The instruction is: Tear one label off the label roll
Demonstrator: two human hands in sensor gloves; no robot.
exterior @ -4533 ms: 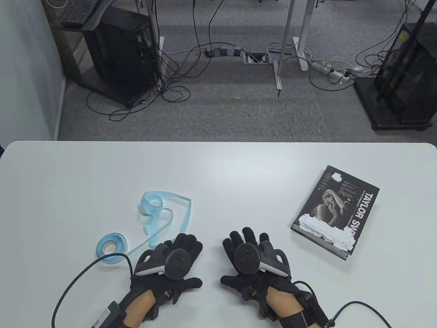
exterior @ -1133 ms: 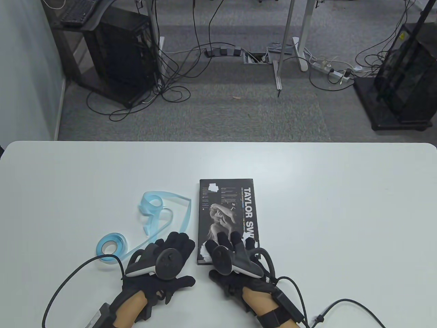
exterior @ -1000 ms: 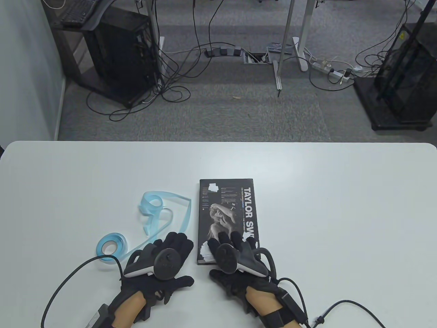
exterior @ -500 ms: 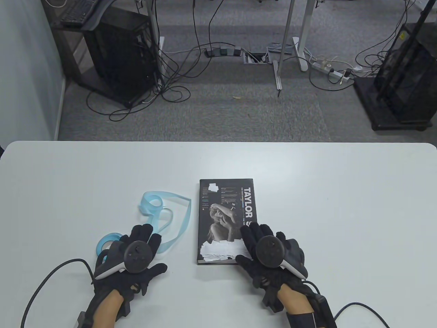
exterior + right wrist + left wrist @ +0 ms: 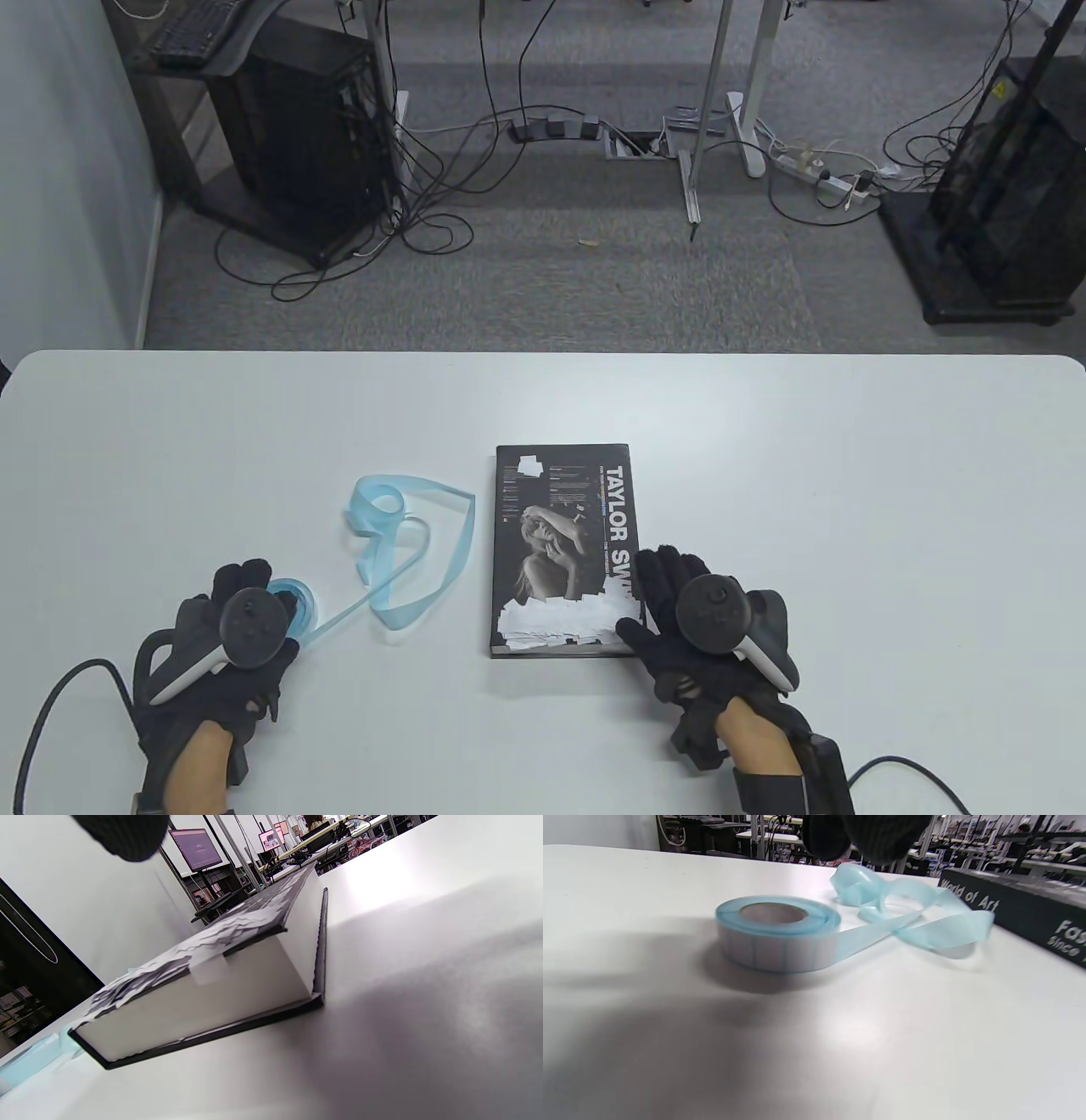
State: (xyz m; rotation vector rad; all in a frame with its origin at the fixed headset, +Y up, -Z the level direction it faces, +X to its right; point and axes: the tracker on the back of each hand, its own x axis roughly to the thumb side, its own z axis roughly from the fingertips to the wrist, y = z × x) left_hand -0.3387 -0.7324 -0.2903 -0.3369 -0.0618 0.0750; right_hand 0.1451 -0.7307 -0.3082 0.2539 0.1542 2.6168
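The label roll [image 5: 299, 597] lies flat on the table at the near left, partly hidden under my left hand [image 5: 254, 594]. In the left wrist view the roll [image 5: 778, 933] shows white labels on blue backing. My fingertips [image 5: 865, 834] hang above its far side without touching it. A long blue backing strip [image 5: 407, 552] trails from the roll in loops. My right hand [image 5: 657, 594] is open beside the near right corner of the book [image 5: 551, 518], with its fingers at the book's right edge.
The black book carries several white labels [image 5: 560, 620] stuck on its near end, and it also shows in the right wrist view [image 5: 237, 984]. Glove cables run off the near table edge [image 5: 51, 705]. The white table [image 5: 848, 475] extends far and right.
My left hand has moved left and now hovers over the roll. My right hand has slid right, off the book's cover to its right edge. The book has not moved in the last second.
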